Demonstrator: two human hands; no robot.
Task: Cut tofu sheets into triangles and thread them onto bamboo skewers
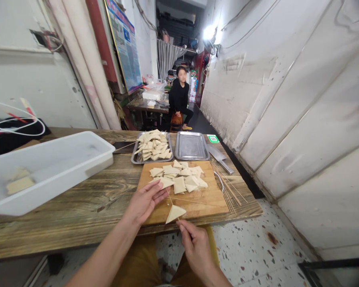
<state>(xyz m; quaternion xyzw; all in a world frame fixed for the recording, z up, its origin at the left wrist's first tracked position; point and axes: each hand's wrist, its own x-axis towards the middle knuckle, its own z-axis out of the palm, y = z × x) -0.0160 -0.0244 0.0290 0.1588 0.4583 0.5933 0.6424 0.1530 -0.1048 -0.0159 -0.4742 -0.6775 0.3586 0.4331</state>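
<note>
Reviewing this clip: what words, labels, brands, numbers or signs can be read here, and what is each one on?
No text here is legible enough to quote.
Poster on the wall: printed blocks, too small to read.
Green card on the table: too small to read.
Carton at the back: too blurred to read.

Left hand point(145, 202) on wooden cutting board point(206, 199), right hand point(197, 249) holding bamboo skewer point(170, 198) through tofu triangle point(175, 213)

Scuffed white panel walls point(299, 99) line a narrow corridor, terrazzo floor point(251, 247) below, bright lamp point(210, 32) overhead
</note>
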